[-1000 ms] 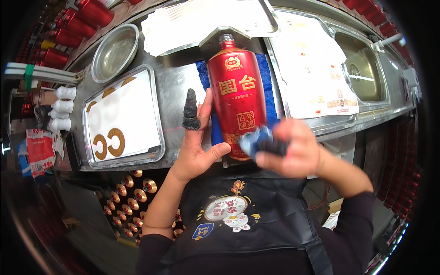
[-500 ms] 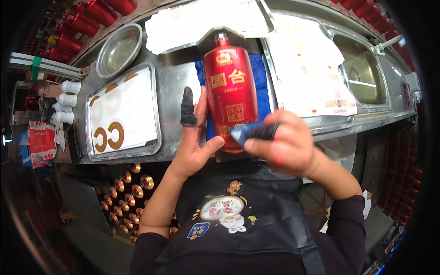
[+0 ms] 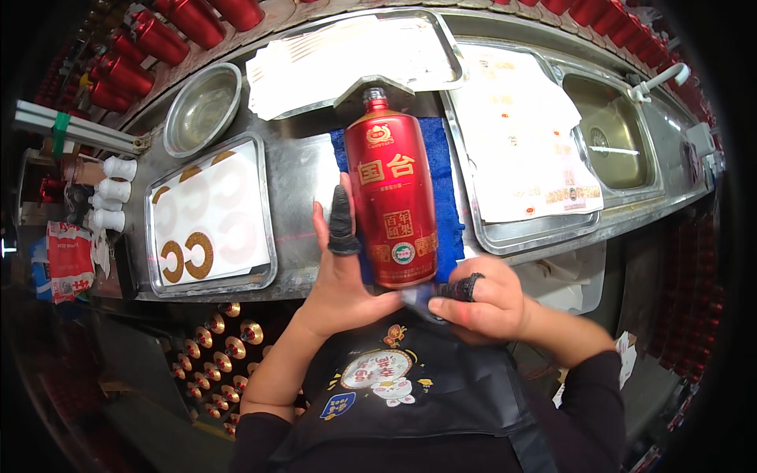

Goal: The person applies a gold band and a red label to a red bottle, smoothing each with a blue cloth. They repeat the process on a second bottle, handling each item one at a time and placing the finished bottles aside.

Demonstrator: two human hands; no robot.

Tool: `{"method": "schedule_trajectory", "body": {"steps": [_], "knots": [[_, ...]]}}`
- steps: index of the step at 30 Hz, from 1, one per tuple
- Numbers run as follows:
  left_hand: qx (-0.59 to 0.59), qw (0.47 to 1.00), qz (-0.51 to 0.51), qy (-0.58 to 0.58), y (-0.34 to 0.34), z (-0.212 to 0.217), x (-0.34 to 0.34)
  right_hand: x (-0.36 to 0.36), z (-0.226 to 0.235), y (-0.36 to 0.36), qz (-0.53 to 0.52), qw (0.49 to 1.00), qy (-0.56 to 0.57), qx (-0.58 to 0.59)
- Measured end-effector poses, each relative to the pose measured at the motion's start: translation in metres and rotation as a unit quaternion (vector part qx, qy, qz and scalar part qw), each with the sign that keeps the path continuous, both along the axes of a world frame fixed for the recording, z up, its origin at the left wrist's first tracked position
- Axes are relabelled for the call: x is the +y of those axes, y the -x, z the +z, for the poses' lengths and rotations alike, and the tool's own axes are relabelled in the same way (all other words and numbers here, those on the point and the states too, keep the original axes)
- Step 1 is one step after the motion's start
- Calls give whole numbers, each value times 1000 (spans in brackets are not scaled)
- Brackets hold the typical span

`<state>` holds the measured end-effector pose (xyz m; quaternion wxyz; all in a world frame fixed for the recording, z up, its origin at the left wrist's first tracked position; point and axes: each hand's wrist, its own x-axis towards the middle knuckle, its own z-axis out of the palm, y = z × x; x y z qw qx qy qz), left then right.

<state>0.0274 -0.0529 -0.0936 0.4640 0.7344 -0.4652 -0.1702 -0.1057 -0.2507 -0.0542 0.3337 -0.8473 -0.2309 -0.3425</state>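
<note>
A red bottle (image 3: 393, 201) with gold markings lies on a blue cloth (image 3: 447, 197) on the steel counter, neck pointing away from me. My left hand (image 3: 339, 276) rests against the bottle's left side and base, a black cot on the raised forefinger. My right hand (image 3: 481, 303), also with a black finger cot, pinches a small blue-grey cloth (image 3: 415, 298) at the bottle's bottom edge.
A steel tray (image 3: 211, 221) with gold C-shaped stickers sits to the left, a round steel bowl (image 3: 203, 106) behind it. Trays with white label sheets (image 3: 520, 134) lie behind and right, next to a sink (image 3: 611, 142). Red bottles (image 3: 158, 39) line the far edge.
My right hand has slid down and left, from over the bottle's lower part to its base. The bottle and left hand have stayed about where they were.
</note>
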Motion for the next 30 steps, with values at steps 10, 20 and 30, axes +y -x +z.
{"method": "schedule_trajectory", "body": {"steps": [10, 20, 30], "knots": [[86, 996, 37, 0, 2, -17, -3, 28, -17, -3, -249, 684, -606, 321], [107, 990, 45, -82, -3, -16, -1, 33, -10, 1, -256, 697, -592, 313], [-128, 988, 86, -4, 4, -4, -2, 23, -3, -6, -345, 776, -476, 229]]}}
